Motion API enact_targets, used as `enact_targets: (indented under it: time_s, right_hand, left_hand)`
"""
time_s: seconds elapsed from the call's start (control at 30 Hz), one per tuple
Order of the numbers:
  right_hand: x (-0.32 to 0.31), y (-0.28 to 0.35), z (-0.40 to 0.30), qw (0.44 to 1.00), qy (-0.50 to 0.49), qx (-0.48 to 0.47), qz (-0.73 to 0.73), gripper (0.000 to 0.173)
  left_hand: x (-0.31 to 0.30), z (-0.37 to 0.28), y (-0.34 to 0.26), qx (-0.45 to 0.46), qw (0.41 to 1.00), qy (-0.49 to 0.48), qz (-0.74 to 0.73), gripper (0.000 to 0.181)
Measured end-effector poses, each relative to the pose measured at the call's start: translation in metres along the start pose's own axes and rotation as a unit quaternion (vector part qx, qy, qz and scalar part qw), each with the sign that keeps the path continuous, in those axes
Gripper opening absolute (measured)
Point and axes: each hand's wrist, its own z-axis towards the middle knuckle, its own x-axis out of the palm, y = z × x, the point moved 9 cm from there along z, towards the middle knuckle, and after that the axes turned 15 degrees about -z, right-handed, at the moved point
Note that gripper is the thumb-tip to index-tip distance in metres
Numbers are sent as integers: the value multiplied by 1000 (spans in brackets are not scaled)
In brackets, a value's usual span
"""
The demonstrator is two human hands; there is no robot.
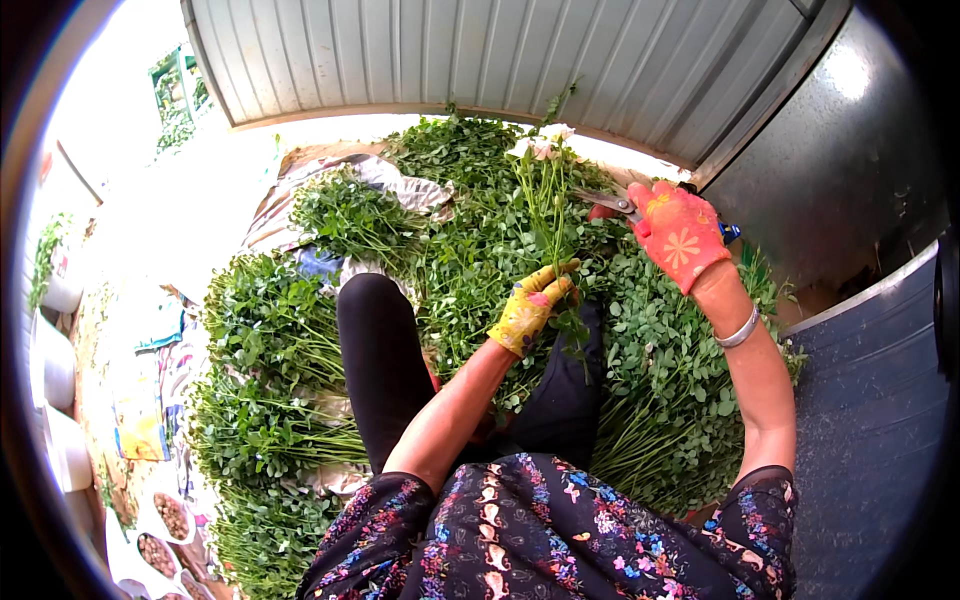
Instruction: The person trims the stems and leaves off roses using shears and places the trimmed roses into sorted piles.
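My left hand (532, 307), in a yellow patterned glove, is closed around the green stems of a small bunch of pale pink-white flowers (543, 145). The blooms point away from me, and some leaves hang below the fist. In a red glove with a flower print, my right hand (675, 229) grips a pair of scissors (616, 202). Their blades point left towards the flower stems but appear apart from them. Beneath both hands lies a thick heap of cut leafy stems (472, 247).
Bundles of greenery (277, 322) lie on cloths at my left. White tubs (52, 360) and pots of brown pebble-like pieces (172, 516) line the far left. A corrugated metal wall (480, 60) stands ahead, with a dark metal sheet (870, 420) at my right.
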Motion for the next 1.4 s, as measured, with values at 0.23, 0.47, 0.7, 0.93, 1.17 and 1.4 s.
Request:
enact_targets:
  time_s: [0.23,0.47,0.7,0.93,1.17,1.4]
  right_hand:
    - [4,4,16,998,18,-28,-58,21]
    - [0,-2,16,999,39,-21,31,16]
    - [-19,-7,2,995,17,52,83,27]
    - [-21,24,17,998,-18,-7,66,26]
    - [-13,26,22,1000,26,-17,-1,21]
    - [-5,21,17,997,74,-14,26,18]
  left_hand:
    - [3,2,3,4,998,-17,52,35]
    - [-4,3,-1,5,998,-29,48,32]
    - [-4,-1,-11,34,996,-78,10,29]
    - [-9,-3,-21,89,988,-116,54,26]
    - [-22,-5,-29,140,965,-165,146,24]
    - [-41,-2,-35,256,928,-168,213,19]
